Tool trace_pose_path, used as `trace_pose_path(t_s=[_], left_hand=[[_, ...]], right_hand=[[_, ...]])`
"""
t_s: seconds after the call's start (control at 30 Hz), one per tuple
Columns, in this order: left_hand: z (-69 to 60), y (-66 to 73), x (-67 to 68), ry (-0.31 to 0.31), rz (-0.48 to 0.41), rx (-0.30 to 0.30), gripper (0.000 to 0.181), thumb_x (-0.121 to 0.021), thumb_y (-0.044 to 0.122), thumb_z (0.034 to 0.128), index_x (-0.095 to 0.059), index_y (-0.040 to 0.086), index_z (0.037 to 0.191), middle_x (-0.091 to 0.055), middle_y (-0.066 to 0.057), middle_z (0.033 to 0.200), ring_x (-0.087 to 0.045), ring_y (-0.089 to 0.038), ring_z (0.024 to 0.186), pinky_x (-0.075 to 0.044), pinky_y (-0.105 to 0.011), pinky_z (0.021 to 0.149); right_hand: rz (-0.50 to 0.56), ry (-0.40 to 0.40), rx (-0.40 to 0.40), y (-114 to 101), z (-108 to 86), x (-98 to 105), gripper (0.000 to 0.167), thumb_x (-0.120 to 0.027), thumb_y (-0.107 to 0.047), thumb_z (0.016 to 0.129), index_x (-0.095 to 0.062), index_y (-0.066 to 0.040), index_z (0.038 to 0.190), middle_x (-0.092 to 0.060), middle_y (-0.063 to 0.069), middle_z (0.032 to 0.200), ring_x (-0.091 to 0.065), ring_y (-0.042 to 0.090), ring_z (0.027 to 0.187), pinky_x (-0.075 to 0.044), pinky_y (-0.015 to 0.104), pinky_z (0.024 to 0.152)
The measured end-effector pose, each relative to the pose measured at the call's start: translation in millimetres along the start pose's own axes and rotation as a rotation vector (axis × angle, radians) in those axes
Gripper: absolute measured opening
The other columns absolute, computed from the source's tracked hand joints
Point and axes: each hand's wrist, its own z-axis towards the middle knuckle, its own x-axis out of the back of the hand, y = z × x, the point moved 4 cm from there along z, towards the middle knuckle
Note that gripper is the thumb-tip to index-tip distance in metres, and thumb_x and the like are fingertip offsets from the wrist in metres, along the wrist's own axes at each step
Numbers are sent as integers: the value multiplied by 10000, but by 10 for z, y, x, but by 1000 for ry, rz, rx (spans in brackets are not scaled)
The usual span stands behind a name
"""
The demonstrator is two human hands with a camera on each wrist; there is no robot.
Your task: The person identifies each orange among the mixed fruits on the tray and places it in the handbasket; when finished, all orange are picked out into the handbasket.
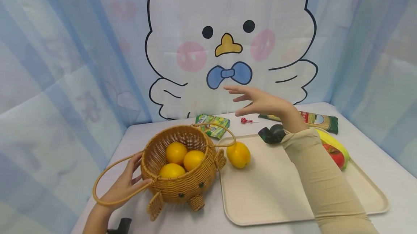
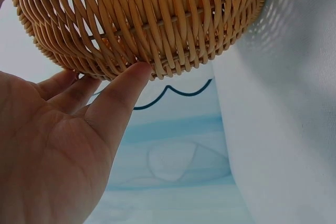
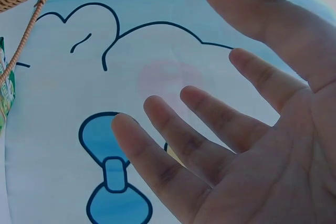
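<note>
A wicker basket [image 1: 182, 187] with an animal face and two loop handles stands at the left of the table. Three yellow-orange fruits [image 1: 176, 153] lie inside it. My left hand [image 1: 122, 188] touches the basket's left side with spread, fairly straight fingers; one handle loops over the wrist. In the left wrist view, fingertips [image 2: 139, 72] rest against the weave. My right hand [image 1: 260, 102] is raised in the air behind the tray, fingers apart, holding nothing. Below it, another yellow fruit [image 1: 238, 155] lies on the left part of the cream tray [image 1: 264, 198], beside the basket.
A red apple [image 1: 335, 155] and a banana [image 1: 329, 138] lie on the tray's right side, partly behind my sleeve. Along the back are a green snack packet [image 1: 213, 125], a red lollipop [image 1: 244, 120] and a long green-and-red package [image 1: 320, 121]. A printed curtain [image 1: 81, 64] encloses the table.
</note>
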Motion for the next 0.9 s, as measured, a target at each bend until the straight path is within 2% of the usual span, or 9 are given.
trace_pose_path(t_s=[0.37,0.47,0.7,0.9], left_hand=[[0,9,4,4,-4,-19,837,-633,275,901,-57,149,1496,-42,-218,1567,-114,-516,1403,-392,-615,1035],[-3,2,-1,2,-8,-22,837,-631,270,903,-54,147,1496,-38,-220,1567,-109,-517,1402,-391,-615,1037],[-7,-9,-13,-4,-15,-21,838,-629,272,904,-50,152,1498,-33,-217,1568,-104,-514,1405,-384,-618,1042],[-6,-4,-8,1,-10,-17,848,-638,274,897,-50,162,1498,-37,-212,1570,-107,-510,1407,-380,-624,1042]], right_hand=[[23,11,-15,107,-109,12,779,-694,-147,849,-272,-326,1478,-267,61,1555,-388,336,1365,-494,490,1018],[30,17,-38,145,-125,-4,787,-712,-171,836,-281,-350,1470,-272,45,1553,-390,318,1368,-511,468,1003],[13,12,-44,200,-143,-24,861,-761,-281,789,-259,-309,1488,-269,70,1553,-387,326,1368,-549,431,951],[0,5,-58,248,-137,-40,850,-756,-303,792,-259,-345,1480,-264,84,1555,-379,341,1371,-566,419,921]])
